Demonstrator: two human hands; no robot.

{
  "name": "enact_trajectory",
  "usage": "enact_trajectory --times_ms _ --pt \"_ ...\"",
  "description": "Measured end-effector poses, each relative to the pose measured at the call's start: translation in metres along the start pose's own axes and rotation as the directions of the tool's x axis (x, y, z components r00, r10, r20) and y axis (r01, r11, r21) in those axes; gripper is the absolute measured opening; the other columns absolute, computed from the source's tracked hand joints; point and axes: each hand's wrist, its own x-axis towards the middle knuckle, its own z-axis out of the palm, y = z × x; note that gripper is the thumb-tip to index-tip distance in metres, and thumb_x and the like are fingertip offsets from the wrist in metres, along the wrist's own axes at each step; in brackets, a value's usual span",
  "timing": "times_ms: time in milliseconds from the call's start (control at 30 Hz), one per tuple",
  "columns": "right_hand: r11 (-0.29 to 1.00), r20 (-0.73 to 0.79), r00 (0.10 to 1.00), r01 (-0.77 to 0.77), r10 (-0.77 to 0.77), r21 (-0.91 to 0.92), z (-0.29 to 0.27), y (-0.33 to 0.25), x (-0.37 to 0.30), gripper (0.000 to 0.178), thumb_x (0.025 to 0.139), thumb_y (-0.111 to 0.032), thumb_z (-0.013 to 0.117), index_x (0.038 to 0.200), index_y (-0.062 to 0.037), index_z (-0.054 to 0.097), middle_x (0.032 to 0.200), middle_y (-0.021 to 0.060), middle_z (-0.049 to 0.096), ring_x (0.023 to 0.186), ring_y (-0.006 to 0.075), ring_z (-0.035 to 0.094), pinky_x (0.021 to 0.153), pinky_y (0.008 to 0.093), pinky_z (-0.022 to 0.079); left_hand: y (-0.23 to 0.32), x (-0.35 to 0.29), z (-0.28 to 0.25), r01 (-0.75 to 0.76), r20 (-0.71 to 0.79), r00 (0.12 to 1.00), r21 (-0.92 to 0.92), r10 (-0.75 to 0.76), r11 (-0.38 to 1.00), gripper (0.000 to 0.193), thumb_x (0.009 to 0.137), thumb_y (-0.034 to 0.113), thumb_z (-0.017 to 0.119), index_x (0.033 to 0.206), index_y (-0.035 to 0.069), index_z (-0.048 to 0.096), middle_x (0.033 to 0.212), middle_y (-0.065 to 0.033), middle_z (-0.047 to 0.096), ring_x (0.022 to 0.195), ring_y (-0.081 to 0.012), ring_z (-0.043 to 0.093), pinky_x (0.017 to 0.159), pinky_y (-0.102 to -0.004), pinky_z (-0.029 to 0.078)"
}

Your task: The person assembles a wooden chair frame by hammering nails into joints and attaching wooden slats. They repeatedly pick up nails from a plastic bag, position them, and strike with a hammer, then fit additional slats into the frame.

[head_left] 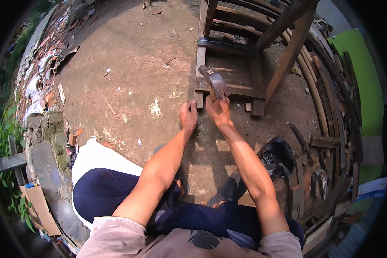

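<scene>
My right hand (219,111) is closed round the handle of a claw hammer (218,83), whose metal head is raised over the near left corner of a dark wooden frame (241,89). A long pale wooden strip (199,99) runs along the left side of that frame. At the strip's near end, my left hand (188,116) is closed against its left edge, thumb on top; the undersides of the fingers are hidden. No nail can be made out under the hammer.
Slanted legs (290,60) of the frame rise at the right. Beyond them lie long timber pieces (320,90) beside a green panel (367,86). A black plastic bag (278,155) sits near my right foot. Rubble and litter (41,86) line the left edge of the concrete ground.
</scene>
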Motion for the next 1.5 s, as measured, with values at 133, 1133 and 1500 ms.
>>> enact_trajectory --times_ms 133,1133,1500 --pt "0.965 0.153 0.986 -0.021 0.063 -0.263 -0.017 -0.001 0.026 0.032 0.084 -0.015 0.058 0.114 -0.0029 0.054 0.098 0.0323 0.066 0.097 0.0506 0.063 0.084 0.056 0.051 -0.004 0.005 -0.004 0.03 0.046 0.998 0.077 -0.034 0.997 0.032 0.098 0.029 0.058 0.109 0.002 0.072 0.098 -0.0189 0.069 0.096 -0.0342 0.066 0.086 -0.0398 0.05" --pt "0.997 -0.056 0.997 0.051 -0.055 -0.064 -0.006 -0.008 0.021 0.032 0.085 -0.018 0.058 0.115 -0.0062 0.052 0.094 0.0293 0.068 0.093 0.0496 0.065 0.087 0.0561 0.051 -0.002 0.002 -0.001 0.004 -0.002 1.0 0.075 -0.004 0.997 0.031 0.098 0.027 0.058 0.107 0.001 0.071 0.097 -0.0207 0.067 0.095 -0.0364 0.065 0.084 -0.0425 0.049" --pt "0.975 0.026 0.992 -0.117 0.124 -0.189 -0.005 -0.006 0.019 0.035 0.083 -0.018 0.059 0.115 -0.0028 0.057 0.099 0.0301 0.067 0.099 0.049 0.063 0.088 0.0544 0.05 0.004 -0.001 0.001 0.031 0.054 0.998 0.09 -0.036 0.995 0.035 0.099 0.03 0.057 0.11 0.0 0.07 0.1 -0.0211 0.068 0.096 -0.0362 0.066 0.086 -0.0412 0.049"
